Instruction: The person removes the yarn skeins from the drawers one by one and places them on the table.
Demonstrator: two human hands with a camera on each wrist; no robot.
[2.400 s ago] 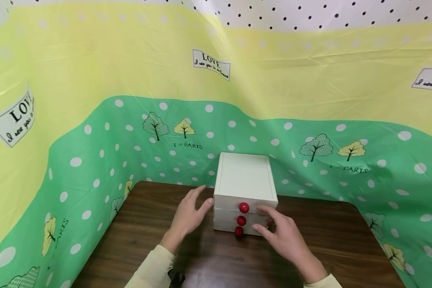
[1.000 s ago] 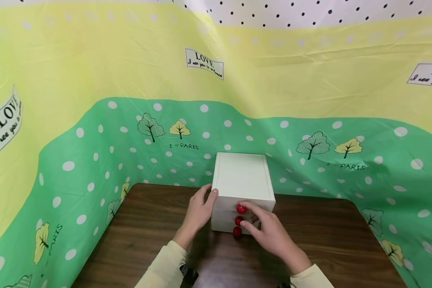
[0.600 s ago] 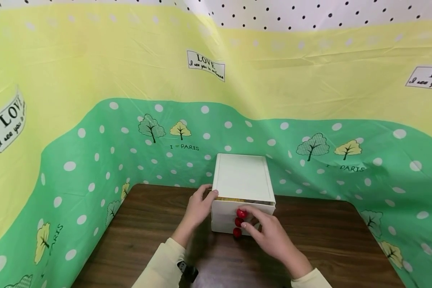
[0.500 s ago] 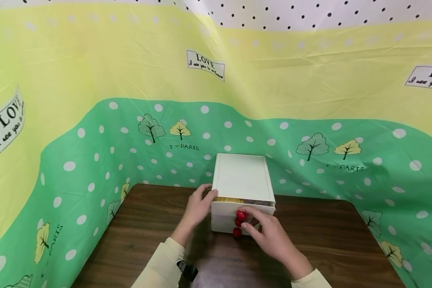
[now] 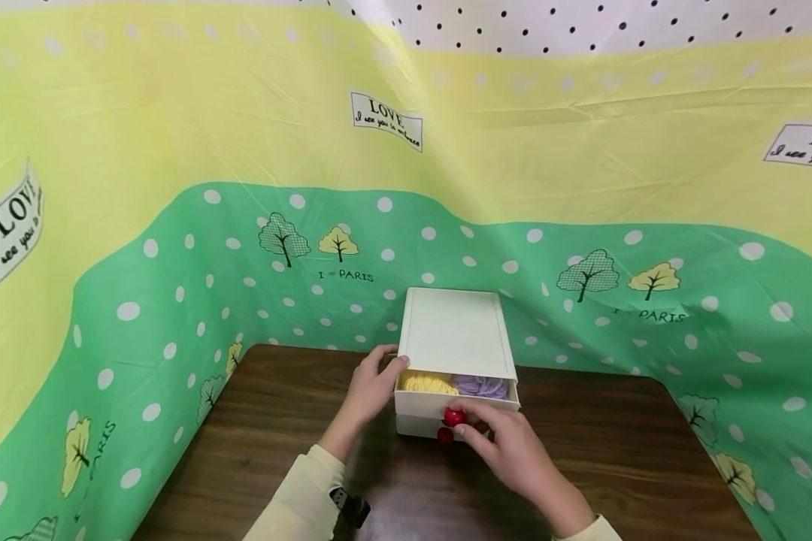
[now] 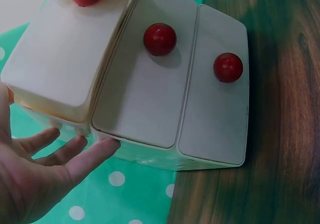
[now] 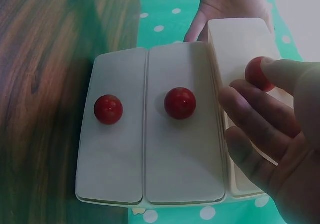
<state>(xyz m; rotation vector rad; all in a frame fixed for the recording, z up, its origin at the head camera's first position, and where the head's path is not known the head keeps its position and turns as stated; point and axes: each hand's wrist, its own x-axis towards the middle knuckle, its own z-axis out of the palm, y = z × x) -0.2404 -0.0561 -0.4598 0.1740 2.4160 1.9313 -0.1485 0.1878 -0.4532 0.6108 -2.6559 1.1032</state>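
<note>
A small white drawer cabinet (image 5: 456, 330) with three drawers stands at the back of the table. My right hand (image 5: 514, 443) pinches the round red knob (image 5: 454, 417) of the top drawer (image 5: 421, 405), which is pulled partway out. Inside lie yellow yarn (image 5: 429, 383) on the left and purple yarn (image 5: 480, 386) on the right. My left hand (image 5: 370, 387) rests against the cabinet's left side, fingers extended along it and thumb at the top front corner. The left wrist view shows the closed middle drawer's red knob (image 6: 160, 39) and the bottom one's knob (image 6: 228, 68).
The dark wood-grain table (image 5: 257, 436) extends to both sides and in front of the cabinet. Behind it hangs a green and yellow patterned cloth (image 5: 338, 315), close to the cabinet's back. A black strap device (image 5: 352, 507) is on my left wrist.
My right hand took the top knob and drew the top drawer toward me, bringing the yellow and purple yarn into view. My left hand moved right onto the cabinet's side and stays there.
</note>
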